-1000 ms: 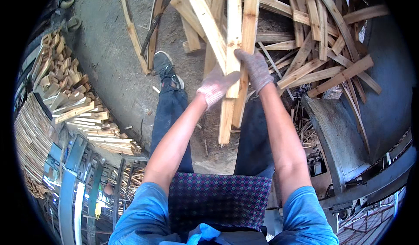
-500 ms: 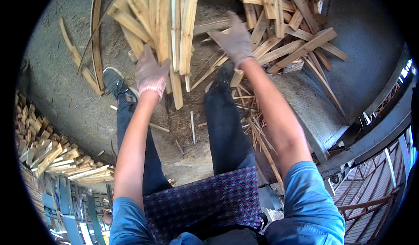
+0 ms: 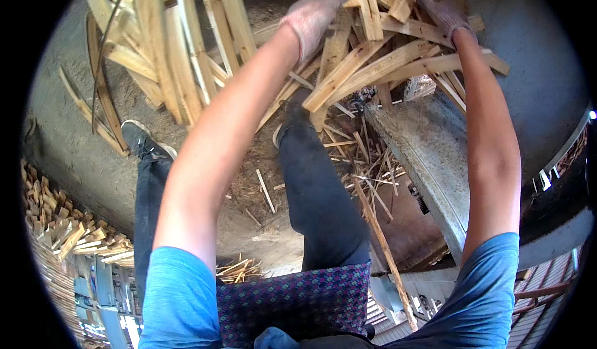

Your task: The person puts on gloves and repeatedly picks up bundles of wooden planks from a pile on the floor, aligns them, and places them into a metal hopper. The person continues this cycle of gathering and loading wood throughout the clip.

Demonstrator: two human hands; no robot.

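Note:
Both my hands wear pale, pinkish-cuffed work gloves. My left hand (image 3: pixel 313 18) reaches across to the heap of rough wooden slats (image 3: pixel 376 69), its fingers stretched toward the slats at the top. On the heap's far right side is my right hand (image 3: pixel 445 14), fingers apart and somewhat blurred, against the slat ends. The heap lies between the two hands, its slats crossing at many angles. Left of my left hand, a second group of long slats (image 3: pixel 165 57) fans out on the ground.
A metal ledge (image 3: pixel 429 156) runs below the heap on the right. Thin offcuts (image 3: pixel 367 153) litter the ground, and a long stick (image 3: pixel 385 256) leans beside my leg. Stacked short wood pieces (image 3: pixel 74 225) stand at the left. A patterned cloth (image 3: pixel 295 305) covers my lap.
My left hand has moved from the left slats over to the right heap. My right hand has shifted to the heap's far right side. The view has turned rightward.

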